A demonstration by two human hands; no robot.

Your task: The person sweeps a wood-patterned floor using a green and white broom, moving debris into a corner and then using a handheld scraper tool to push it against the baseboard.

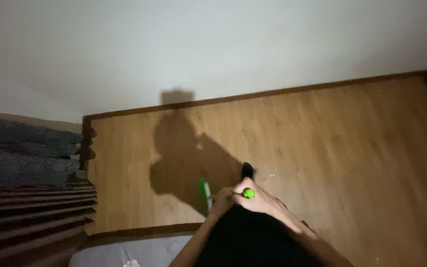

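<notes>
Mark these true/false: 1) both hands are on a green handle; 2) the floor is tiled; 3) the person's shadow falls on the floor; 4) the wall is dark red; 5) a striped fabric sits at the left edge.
1) True, as far as it shows: the right hand grips the top end of the green handle, and the left hand sits lower, against it.
2) False: the floor is wood-look planks with a wooden baseboard.
3) True: the shadow lies on the floor and reaches up the wall.
4) False: the wall is plain white.
5) True: the striped fabric fills the lower left.
</notes>
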